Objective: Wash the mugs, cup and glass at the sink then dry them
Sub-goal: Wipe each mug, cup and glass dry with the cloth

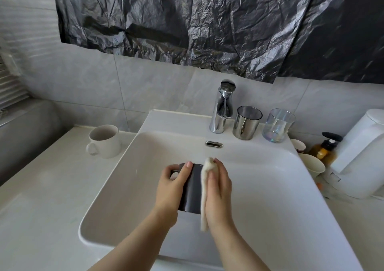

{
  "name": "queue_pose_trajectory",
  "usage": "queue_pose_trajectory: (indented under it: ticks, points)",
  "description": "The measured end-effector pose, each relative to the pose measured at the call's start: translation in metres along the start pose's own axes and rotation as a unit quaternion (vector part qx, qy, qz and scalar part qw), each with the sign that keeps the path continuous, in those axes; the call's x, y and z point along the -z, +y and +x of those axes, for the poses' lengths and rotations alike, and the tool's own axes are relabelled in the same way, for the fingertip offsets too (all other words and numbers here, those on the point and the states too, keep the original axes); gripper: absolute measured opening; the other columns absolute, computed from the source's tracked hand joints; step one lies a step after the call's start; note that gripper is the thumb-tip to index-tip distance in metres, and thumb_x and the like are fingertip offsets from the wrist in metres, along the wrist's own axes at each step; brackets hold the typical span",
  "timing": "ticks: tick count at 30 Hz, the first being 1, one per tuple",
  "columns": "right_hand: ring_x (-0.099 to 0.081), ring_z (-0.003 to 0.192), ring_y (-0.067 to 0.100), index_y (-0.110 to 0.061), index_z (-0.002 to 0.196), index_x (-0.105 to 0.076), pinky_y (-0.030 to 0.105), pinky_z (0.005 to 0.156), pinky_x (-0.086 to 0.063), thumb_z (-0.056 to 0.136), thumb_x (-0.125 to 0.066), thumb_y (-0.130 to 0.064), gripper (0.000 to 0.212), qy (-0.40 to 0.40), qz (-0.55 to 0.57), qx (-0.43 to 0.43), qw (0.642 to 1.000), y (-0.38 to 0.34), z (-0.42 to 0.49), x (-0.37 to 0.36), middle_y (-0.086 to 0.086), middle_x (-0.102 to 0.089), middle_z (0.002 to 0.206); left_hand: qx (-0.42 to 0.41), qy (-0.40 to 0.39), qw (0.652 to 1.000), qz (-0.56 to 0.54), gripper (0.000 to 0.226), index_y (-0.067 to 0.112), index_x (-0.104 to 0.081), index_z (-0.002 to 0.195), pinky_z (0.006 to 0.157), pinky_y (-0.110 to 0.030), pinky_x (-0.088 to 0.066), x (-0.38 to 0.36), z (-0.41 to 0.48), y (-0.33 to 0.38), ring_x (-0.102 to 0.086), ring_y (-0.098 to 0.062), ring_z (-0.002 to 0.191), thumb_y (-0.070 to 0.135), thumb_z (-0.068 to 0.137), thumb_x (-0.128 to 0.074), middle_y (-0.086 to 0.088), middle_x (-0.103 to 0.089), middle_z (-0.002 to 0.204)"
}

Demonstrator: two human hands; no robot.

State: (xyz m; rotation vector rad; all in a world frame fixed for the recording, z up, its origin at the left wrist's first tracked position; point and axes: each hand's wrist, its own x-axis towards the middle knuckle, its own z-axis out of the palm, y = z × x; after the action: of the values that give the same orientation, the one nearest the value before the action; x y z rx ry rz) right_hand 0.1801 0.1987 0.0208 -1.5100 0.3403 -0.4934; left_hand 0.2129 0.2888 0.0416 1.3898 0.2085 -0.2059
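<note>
Fingers [185, 172] of left hand [171, 189] round dark mug [192, 191], of right hand [220, 189] round cloth [204, 198]

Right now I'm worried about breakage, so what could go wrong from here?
The dark mug is held over the sink by the left hand while the right hand holds a cloth against it; if wet, it might slip and chip. The glass and metal cup stand beside the faucet, where a reach could topple them.
</note>
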Motion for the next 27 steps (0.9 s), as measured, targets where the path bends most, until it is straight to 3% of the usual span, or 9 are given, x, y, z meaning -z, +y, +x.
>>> queue_pose_trajectory:
  ticks: [2, 4, 8, 10, 13, 16, 19, 22, 27]
  points:
    - [-0.064, 0.094, 0.023, -0.022, 0.098, -0.064, 0.039, 0.084, -0.052, 0.085, -0.047, -0.056, 0.041, 0.037, 0.162, -0.154, 0.974, -0.009, 0.006, 0.005, 0.002, -0.068, 0.098, 0.023, -0.029, 0.999, -0.005, 0.037, 0.014, -0.059, 0.100, 0.073, -0.033, -0.048, -0.002, -0.001, 0.000, -0.059, -0.020, 0.082, 0.046, 0.083, -0.064, -0.007, -0.064, 0.098]
    - [-0.063, 0.078, 0.027, -0.014, 0.090, -0.064, 0.034, 0.067, -0.051, 0.093, -0.048, -0.045, 0.035, 0.014, 0.222, -0.253, 0.942, -0.012, 0.006, 0.007, 0.010, -0.068, 0.085, 0.035, -0.045, 0.998, -0.008, 0.037, 0.014, -0.059, 0.099, 0.077, -0.035, -0.050, -0.003, -0.002, 0.001, -0.060, -0.023, 0.083, 0.047, 0.084, -0.061, -0.008, -0.064, 0.098]
    - [-0.044, 0.122, -0.005, -0.047, 0.121, -0.046, 0.014, 0.101, -0.035, 0.081, -0.041, -0.058, 0.042, -0.075, 0.068, -0.098, 0.990, -0.010, -0.005, -0.001, -0.025, -0.048, 0.128, 0.058, -0.004, 0.998, -0.036, 0.050, 0.012, -0.059, 0.100, 0.083, -0.041, -0.052, 0.001, 0.003, 0.001, -0.065, -0.028, 0.088, 0.055, 0.076, -0.065, -0.013, -0.067, 0.101]
    - [-0.028, 0.120, -0.023, -0.057, 0.121, -0.031, 0.002, 0.100, -0.024, 0.081, -0.037, -0.049, 0.041, -0.068, 0.112, -0.095, 0.987, -0.010, 0.000, -0.003, -0.039, -0.031, 0.127, 0.056, -0.013, 0.997, -0.044, 0.067, 0.012, -0.059, 0.104, 0.088, -0.045, -0.052, 0.003, 0.003, 0.003, -0.066, -0.032, 0.096, 0.063, 0.063, -0.070, -0.014, -0.068, 0.104]
    - [-0.061, 0.103, 0.007, -0.032, 0.111, -0.061, 0.034, 0.092, -0.048, 0.089, -0.048, -0.050, 0.031, -0.023, 0.174, -0.189, 0.966, -0.017, 0.004, 0.004, -0.013, -0.068, 0.106, 0.042, -0.061, 0.996, -0.045, 0.078, 0.012, -0.060, 0.110, 0.084, -0.041, -0.051, 0.003, 0.001, 0.003, -0.064, -0.030, 0.098, 0.068, 0.058, -0.073, -0.014, -0.066, 0.110]
    - [-0.063, 0.073, 0.028, -0.014, 0.094, -0.065, 0.031, 0.060, -0.047, 0.095, -0.043, -0.049, 0.041, -0.055, 0.250, -0.326, 0.910, -0.020, 0.005, 0.010, 0.008, -0.071, 0.070, 0.015, -0.070, 0.997, -0.009, 0.039, 0.018, -0.057, 0.103, 0.075, -0.031, -0.049, 0.000, 0.000, 0.001, -0.060, -0.020, 0.089, 0.052, 0.084, -0.059, -0.006, -0.063, 0.105]
    - [-0.067, 0.096, 0.027, -0.016, 0.110, -0.067, 0.039, 0.083, -0.053, 0.091, -0.043, -0.056, 0.050, -0.030, 0.202, -0.253, 0.946, -0.016, 0.001, 0.006, 0.008, -0.073, 0.101, -0.008, -0.016, 0.999, 0.040, 0.028, 0.022, -0.058, 0.098, 0.072, -0.030, -0.047, 0.002, 0.007, -0.005, -0.059, -0.018, 0.087, 0.048, 0.093, -0.049, -0.009, -0.062, 0.108]
    - [-0.050, 0.125, 0.010, -0.039, 0.120, -0.054, 0.041, 0.110, -0.036, 0.087, -0.044, -0.057, 0.039, -0.013, 0.041, -0.085, 0.995, -0.006, -0.001, 0.003, -0.010, -0.056, 0.132, 0.042, -0.052, 0.997, 0.047, 0.049, 0.019, -0.060, 0.107, 0.083, -0.033, -0.050, 0.003, 0.006, -0.009, -0.064, -0.020, 0.096, 0.062, 0.087, -0.048, -0.008, -0.067, 0.108]
    - [-0.040, 0.130, 0.002, -0.043, 0.128, -0.044, 0.029, 0.112, -0.031, 0.087, -0.046, -0.051, 0.042, -0.034, -0.070, -0.003, 0.997, -0.004, -0.004, 0.005, -0.017, -0.046, 0.138, 0.084, -0.118, 0.989, -0.006, 0.095, 0.018, -0.059, 0.117, 0.089, -0.042, -0.053, 0.003, 0.006, -0.006, -0.069, -0.025, 0.097, 0.077, 0.043, -0.066, -0.008, -0.070, 0.108]
